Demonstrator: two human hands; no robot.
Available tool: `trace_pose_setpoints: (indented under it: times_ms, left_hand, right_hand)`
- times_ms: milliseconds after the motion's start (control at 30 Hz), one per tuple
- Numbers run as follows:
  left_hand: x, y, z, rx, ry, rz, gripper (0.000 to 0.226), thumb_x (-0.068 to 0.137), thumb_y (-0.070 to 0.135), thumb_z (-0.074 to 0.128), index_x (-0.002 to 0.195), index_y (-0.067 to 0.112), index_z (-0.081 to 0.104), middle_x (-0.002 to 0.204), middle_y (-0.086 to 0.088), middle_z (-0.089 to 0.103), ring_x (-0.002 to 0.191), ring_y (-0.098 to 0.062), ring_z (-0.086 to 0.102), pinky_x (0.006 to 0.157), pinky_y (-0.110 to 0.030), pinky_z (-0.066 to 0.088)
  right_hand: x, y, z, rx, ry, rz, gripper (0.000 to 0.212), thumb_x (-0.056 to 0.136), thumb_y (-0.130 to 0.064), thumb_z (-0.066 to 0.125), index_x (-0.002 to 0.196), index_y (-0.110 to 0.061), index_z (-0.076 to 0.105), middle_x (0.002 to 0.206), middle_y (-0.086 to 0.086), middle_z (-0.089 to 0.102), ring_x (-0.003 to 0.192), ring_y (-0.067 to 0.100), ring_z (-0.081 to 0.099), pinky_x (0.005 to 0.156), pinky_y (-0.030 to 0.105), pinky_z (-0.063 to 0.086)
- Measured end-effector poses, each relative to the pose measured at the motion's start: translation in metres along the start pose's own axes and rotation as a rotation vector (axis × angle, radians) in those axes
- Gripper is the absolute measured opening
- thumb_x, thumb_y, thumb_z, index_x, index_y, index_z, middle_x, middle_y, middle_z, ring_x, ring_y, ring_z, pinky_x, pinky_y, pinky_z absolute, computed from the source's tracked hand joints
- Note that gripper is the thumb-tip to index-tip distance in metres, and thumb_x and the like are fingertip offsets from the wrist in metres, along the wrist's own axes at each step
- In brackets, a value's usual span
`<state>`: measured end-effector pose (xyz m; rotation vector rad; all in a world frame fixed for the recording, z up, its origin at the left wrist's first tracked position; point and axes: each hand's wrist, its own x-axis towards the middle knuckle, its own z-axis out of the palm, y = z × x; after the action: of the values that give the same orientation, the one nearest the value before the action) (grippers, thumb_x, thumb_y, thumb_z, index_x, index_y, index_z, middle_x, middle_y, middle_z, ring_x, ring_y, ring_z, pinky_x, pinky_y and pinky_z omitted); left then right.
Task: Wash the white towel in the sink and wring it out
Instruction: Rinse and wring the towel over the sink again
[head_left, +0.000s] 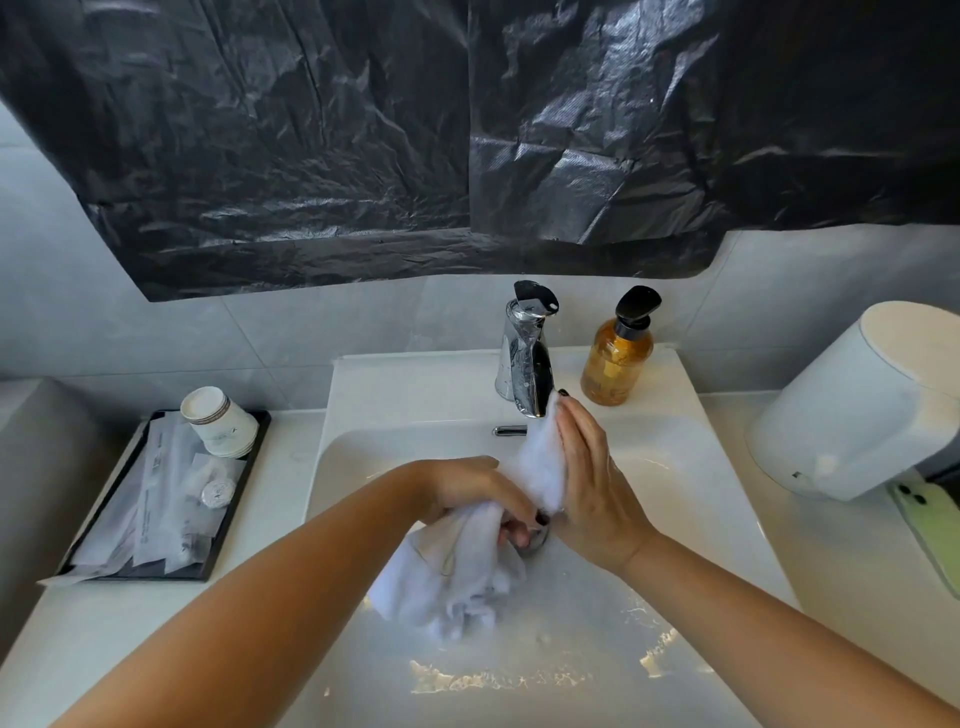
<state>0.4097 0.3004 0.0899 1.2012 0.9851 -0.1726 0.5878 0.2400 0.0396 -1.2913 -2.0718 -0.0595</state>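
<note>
The white towel (457, 571) hangs bunched over the wet basin of the sink (675, 467), its lower folds dangling toward the near side and its upper end drawn up to the spout of the chrome faucet (524, 358). The left hand (478, 493) reaches in from the near left, forearm angled across the basin, fingers curled round the middle of the cloth and gripping it. The right hand (587, 478) stands upright just beyond, fingers straight and together, pressing the towel's raised end flat from the right, fingertips touching the spout. Farther back, an amber pump bottle (618, 358) stands on the sink ledge; at left a black tray (156, 569) holds paper cups (221, 421) and wrapped sachets whose print is too small to read
</note>
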Motion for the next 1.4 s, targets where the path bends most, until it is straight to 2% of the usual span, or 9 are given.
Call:
trace_pose_setpoints:
  times_ms: [167,267,400,533,667,833,1067,1300,1400]
  left_hand:
    - [0.012,0.005,0.015,0.024,-0.027,0.019,0.018,0.077,0.003,0.073,0.091,0.005,0.063,0.077,-0.012,0.063,0.068,-0.021,0.062,0.064,-0.024,0.052]
    - [0.018,0.004,0.019,0.187,0.075,-0.003,0.015,0.076,0.009,0.076,0.087,0.008,0.065,0.073,-0.004,0.065,0.067,-0.018,0.062,0.063,-0.023,0.049]
    - [0.027,-0.001,0.027,0.391,0.232,0.007,0.016,0.075,0.014,0.075,0.073,0.015,0.059,0.067,0.003,0.060,0.065,-0.014,0.056,0.062,-0.023,0.043]
    - [0.033,-0.008,0.025,0.537,0.442,0.102,0.025,0.074,0.023,0.077,0.077,0.019,0.052,0.077,0.004,0.056,0.071,-0.012,0.053,0.062,-0.021,0.040]
    - [0.032,-0.009,0.022,0.692,0.573,0.139,0.024,0.076,0.028,0.073,0.081,0.024,0.051,0.078,0.007,0.056,0.081,-0.017,0.059,0.066,-0.024,0.042]
    - [0.034,-0.011,0.025,0.848,0.619,0.079,0.018,0.071,0.028,0.066,0.078,0.019,0.053,0.071,0.002,0.060,0.074,-0.021,0.063,0.065,-0.028,0.052]
    - [0.030,-0.010,0.036,1.172,0.658,0.117,0.046,0.087,0.043,0.058,0.120,0.011,0.052,0.108,-0.011,0.065,0.100,-0.033,0.064,0.076,-0.034,0.046]
    - [0.024,-0.020,0.033,1.049,0.810,0.240,0.040,0.079,0.042,0.064,0.111,0.019,0.057,0.103,-0.006,0.069,0.096,-0.032,0.064,0.070,-0.029,0.042]
    - [0.018,-0.028,0.022,0.770,0.759,0.263,0.035,0.067,0.042,0.068,0.094,0.023,0.057,0.091,0.000,0.068,0.085,-0.025,0.063,0.066,-0.029,0.045]
  right_hand:
    - [0.003,0.013,-0.002,-0.044,0.097,-0.045,0.076,0.073,0.002,0.071,0.139,0.000,0.034,0.135,0.014,0.039,0.123,0.028,0.050,0.099,0.032,0.050]
    - [-0.003,0.018,-0.003,-0.165,0.041,-0.085,0.049,0.075,-0.007,0.060,0.123,-0.009,0.050,0.116,0.008,0.055,0.095,0.027,0.065,0.069,0.033,0.059]
    - [-0.002,0.014,0.002,-0.372,-0.211,-0.030,0.052,0.053,-0.011,0.072,0.102,-0.016,0.057,0.084,0.001,0.060,0.053,0.022,0.058,0.036,0.025,0.038]
    - [0.033,0.000,-0.003,-0.410,-0.424,0.061,0.026,0.048,-0.026,0.075,0.067,-0.014,0.063,0.070,0.002,0.060,0.040,0.025,0.058,0.038,0.025,0.040]
    - [0.058,-0.008,-0.013,-0.479,-0.789,0.190,0.026,0.083,-0.015,0.059,0.108,-0.010,0.062,0.112,0.007,0.063,0.102,0.030,0.064,0.078,0.030,0.045]
    - [0.068,-0.014,-0.010,-0.435,-1.008,0.298,0.032,0.082,-0.021,0.062,0.113,-0.017,0.060,0.118,0.005,0.059,0.109,0.026,0.060,0.082,0.030,0.046]
    - [0.076,-0.012,-0.013,-0.252,-1.436,0.455,0.012,0.070,-0.021,0.068,0.075,-0.011,0.063,0.076,0.006,0.063,0.050,0.019,0.055,0.054,0.024,0.050]
    - [0.067,-0.007,-0.021,-0.038,-1.239,0.728,0.022,0.068,-0.026,0.069,0.083,-0.011,0.067,0.072,0.007,0.071,0.045,0.019,0.063,0.049,0.020,0.045]
    - [0.054,-0.003,-0.026,0.100,-0.949,0.729,0.054,0.064,-0.034,0.075,0.111,-0.012,0.059,0.100,0.004,0.068,0.079,0.021,0.072,0.063,0.026,0.052]
